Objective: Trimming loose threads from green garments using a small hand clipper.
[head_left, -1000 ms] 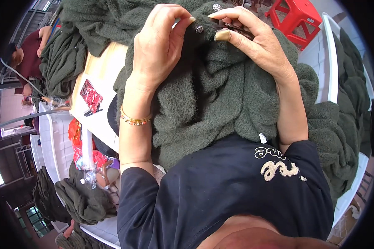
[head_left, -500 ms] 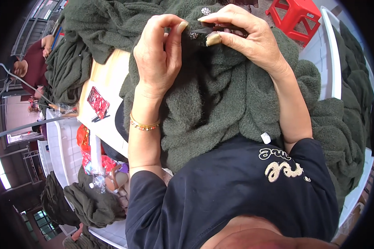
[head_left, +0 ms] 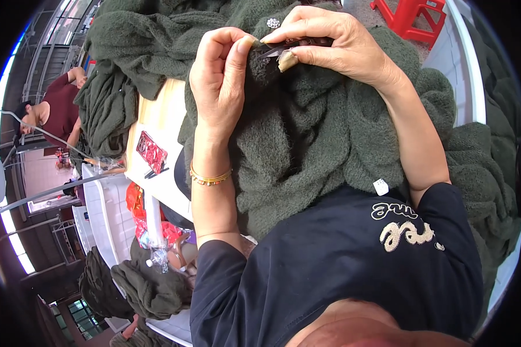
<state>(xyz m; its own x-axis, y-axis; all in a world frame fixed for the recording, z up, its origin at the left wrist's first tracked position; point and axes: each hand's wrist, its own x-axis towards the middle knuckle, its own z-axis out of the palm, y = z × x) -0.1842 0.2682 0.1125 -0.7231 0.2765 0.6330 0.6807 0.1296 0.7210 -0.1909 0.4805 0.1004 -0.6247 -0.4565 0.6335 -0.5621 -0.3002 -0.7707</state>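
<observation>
A dark green fuzzy knitted garment (head_left: 283,139) lies bunched over my lap and up onto the table. My left hand (head_left: 221,78) is closed in a pinch at its upper part, thumb against forefinger, seemingly on a bit of the knit. Close to those fingertips, my right hand (head_left: 350,49) grips small thread snips (head_left: 275,52), their pointed metal blades toward the left hand. The snips' dark handle is mostly covered by my fingers. A sparkly round button (head_left: 273,23) sits on the garment just above the right fingertips.
A phone in a red patterned case (head_left: 151,151) and dark pens (head_left: 156,173) lie on the pale table (head_left: 167,110) at left. Another person (head_left: 58,115) is beyond. A red stool (head_left: 414,23) stands far right, beside a white bin (head_left: 474,69) of green knits.
My hands have come closer together, the snips' blades now near the left fingertips. The left hand reaches the knit. The view has shifted slightly, and the other person's posture differs.
</observation>
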